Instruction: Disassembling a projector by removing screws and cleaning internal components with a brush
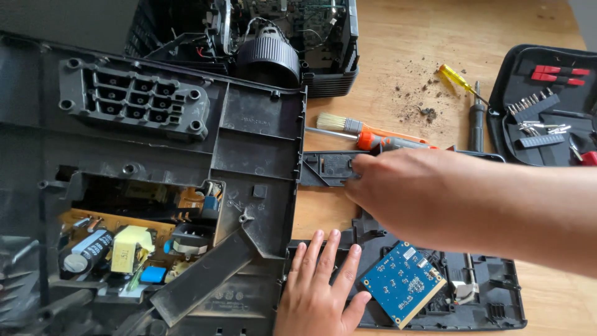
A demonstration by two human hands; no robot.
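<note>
The left hand lies flat, fingers spread, empty, on the edge of a black plastic panel. Just right of it a blue circuit board rests on that panel. The right hand reaches above it, fingers curled onto a small black plastic piece; whether it grips, I cannot tell. A brush lies just beyond.
</note>
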